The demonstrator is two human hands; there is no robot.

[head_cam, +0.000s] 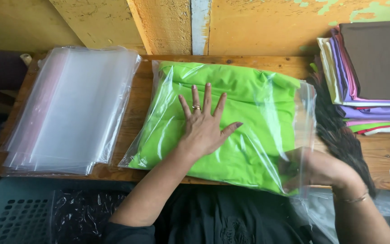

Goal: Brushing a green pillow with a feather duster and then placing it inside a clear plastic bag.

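A folded bright green cloth lies inside a clear plastic bag on the wooden table. My left hand rests flat on top of the bag, fingers spread, a ring on one finger. My right hand is at the bag's open right end, partly behind the plastic, with its fingers gripping the bag's lower right edge. A thin bracelet circles that wrist.
A stack of empty clear plastic bags lies at the table's left. Folded cloths in brown, purple, cream and pink are piled at the right. A dark fringed cloth lies beside the bag. A teal perforated basket sits below left.
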